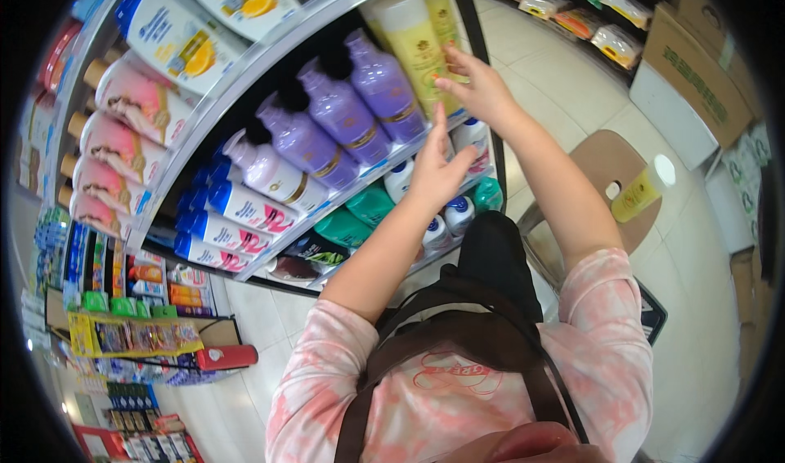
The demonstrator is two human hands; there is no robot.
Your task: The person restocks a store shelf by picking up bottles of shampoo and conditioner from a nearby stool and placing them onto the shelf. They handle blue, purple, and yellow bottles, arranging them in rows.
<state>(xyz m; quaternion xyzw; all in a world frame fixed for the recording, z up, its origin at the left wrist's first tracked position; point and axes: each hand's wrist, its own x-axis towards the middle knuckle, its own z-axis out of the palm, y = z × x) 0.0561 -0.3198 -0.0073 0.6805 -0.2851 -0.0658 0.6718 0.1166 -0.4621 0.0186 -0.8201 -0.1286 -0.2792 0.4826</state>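
On the shelf's right end stands a yellow bottle with a white cap (pixel 408 39), and another yellow bottle (pixel 440 9) is behind it at the right. My right hand (pixel 481 89) is at the front bottle's right side, its fingers spread. Low in front of that bottle, my left hand (pixel 443 168) points its fingers up towards the base; whether it touches is unclear. Purple pump-neck bottles (pixel 343 110) line the shelf to the left, beside a paler one (pixel 270 165). A similar yellow bottle (pixel 641 190) stands on a brown stool (pixel 604 162) at my right.
White shampoo bottles with blue caps (pixel 236 227) fill the shelf's left part. Green bottles (pixel 352 217) lie below. The shelf's metal front edge (pixel 257 76) of the tier above runs close over the purple bottles. Cardboard boxes (pixel 699 76) are stacked at the far right.
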